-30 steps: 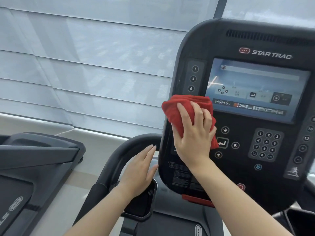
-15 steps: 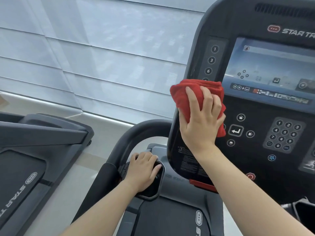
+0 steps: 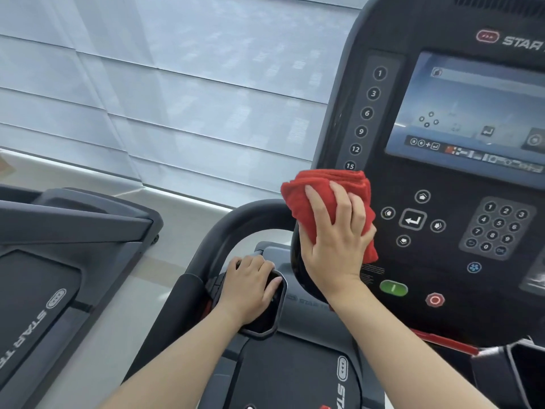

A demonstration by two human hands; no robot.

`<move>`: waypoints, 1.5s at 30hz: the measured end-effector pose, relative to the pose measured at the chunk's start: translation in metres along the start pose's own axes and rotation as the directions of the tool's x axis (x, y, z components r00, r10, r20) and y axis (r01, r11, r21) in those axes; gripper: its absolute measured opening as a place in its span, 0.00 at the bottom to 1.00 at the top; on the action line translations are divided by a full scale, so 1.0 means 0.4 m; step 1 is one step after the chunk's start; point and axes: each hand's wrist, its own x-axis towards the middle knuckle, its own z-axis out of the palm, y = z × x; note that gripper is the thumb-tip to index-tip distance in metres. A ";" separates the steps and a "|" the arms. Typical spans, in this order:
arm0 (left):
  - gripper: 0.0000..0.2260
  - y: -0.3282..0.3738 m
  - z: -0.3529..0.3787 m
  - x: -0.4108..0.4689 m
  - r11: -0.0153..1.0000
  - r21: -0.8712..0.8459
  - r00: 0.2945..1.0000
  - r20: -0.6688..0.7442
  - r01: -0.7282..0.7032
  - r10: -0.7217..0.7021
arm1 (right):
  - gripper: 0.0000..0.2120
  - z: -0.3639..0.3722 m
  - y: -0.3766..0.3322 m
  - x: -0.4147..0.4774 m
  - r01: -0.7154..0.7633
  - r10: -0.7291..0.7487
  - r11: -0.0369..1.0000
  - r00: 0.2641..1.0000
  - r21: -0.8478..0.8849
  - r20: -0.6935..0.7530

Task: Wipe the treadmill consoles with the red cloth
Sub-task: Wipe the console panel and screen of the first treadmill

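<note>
The black treadmill console [image 3: 460,261] fills the right side, with a lit screen [image 3: 472,113], a number keypad [image 3: 497,228] and a column of numbered buttons [image 3: 367,113]. My right hand [image 3: 336,246] presses a folded red cloth [image 3: 309,196] flat against the console's lower left edge, just below button 15. The cloth hides that part of the panel. My left hand [image 3: 250,287] is closed over a small black control pad [image 3: 271,317] at the end of the curved handrail [image 3: 224,231].
A second treadmill [image 3: 59,261] stands to the left, with a strip of pale floor between. Window blinds [image 3: 177,98] run across the back. Green start [image 3: 393,288] and red stop [image 3: 435,299] buttons sit low on the console. The deck [image 3: 289,376] lies below.
My right hand has slid the cloth down the console's left edge, uncovering buttons 9, 12 and 15. My left hand dropped from hovering open onto the control pad and gripped it.
</note>
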 end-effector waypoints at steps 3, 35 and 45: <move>0.14 -0.002 -0.005 -0.002 1.000 -0.018 1.000 -0.004 -0.012 0.011 | 0.25 0.001 0.009 -0.031 -0.019 0.019 1.000 1.000 -0.006 -0.020; 0.28 0.227 -0.242 0.189 0.927 -0.093 0.903 -0.284 -0.362 0.324 | 0.24 -0.098 0.214 -0.077 -0.241 0.245 0.968 0.967 0.066 -0.063; 0.28 0.274 -0.164 0.188 0.940 0.126 0.929 -0.155 -0.318 0.336 | 0.24 -0.146 0.315 -0.052 -0.375 0.383 0.923 0.915 0.087 -0.125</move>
